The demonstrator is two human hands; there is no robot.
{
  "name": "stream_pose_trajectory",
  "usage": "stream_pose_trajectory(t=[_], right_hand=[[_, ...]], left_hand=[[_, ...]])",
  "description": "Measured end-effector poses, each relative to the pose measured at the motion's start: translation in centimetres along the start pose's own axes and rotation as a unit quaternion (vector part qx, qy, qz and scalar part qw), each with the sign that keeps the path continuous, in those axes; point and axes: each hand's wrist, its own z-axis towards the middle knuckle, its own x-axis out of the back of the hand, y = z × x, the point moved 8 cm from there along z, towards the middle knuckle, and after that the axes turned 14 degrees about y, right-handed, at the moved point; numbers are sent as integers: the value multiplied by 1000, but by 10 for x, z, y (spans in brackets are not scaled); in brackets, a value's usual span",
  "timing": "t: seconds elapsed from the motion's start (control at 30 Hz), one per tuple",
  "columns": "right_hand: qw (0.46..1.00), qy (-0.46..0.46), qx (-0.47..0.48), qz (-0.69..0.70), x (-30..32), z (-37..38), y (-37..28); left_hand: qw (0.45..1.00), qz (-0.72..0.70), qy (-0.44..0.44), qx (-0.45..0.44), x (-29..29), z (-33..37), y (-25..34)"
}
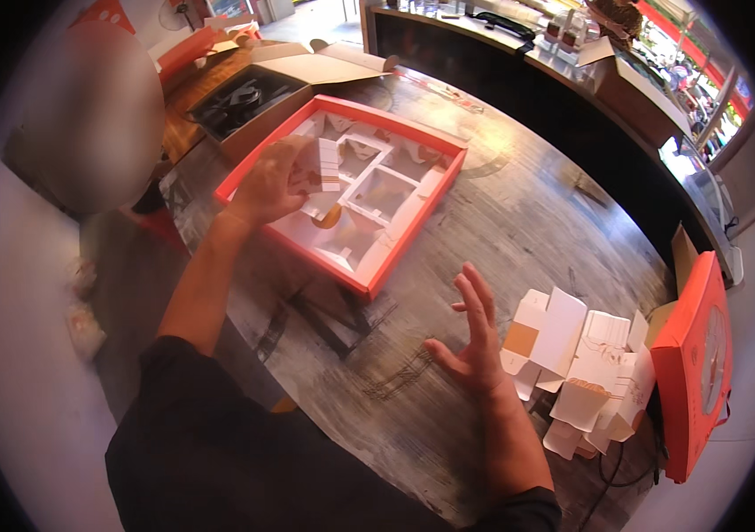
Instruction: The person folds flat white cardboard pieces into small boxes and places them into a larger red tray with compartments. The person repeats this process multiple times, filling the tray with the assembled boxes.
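Observation:
My left hand point(271, 182) is over the left side of a shallow red box point(413, 232), its fingers closed around a small white carton point(329, 166) with fine lines on its side. White inner walls point(361, 183) split the red box into several compartments, some with clear windows or film. My left hand hides part of the box's left side. To the right of the red box, my right hand point(470, 341) hovers above the grey wood-patterned table point(431, 301), fingers apart and holding nothing. Nearest to it lie several flat, partly unfolded white cartons point(599, 363).
A red lid-like box point(695, 368) with a round window stands on edge at the right. Behind the red box sits an open brown cardboard box point(245, 133) with black contents. A blurred person point(94, 115) is at the left. A dark-fronted counter point(528, 115) runs along the back.

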Motion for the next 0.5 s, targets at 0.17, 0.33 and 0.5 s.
stream_pose_trajectory(t=[0.17,0.33,0.5], right_hand=[[1000,-2,-4,-6,-3,-1,2],[1000,1,-10,-7,-1,0,5],[1000,4,-19,-10,-1,-1,5]], left_hand=[[999,16,-40,-22,-11,-14,-1],[981,-12,-193,25,-46,-14,-25],[988,-32,-149,-37,-27,-5,-2]])
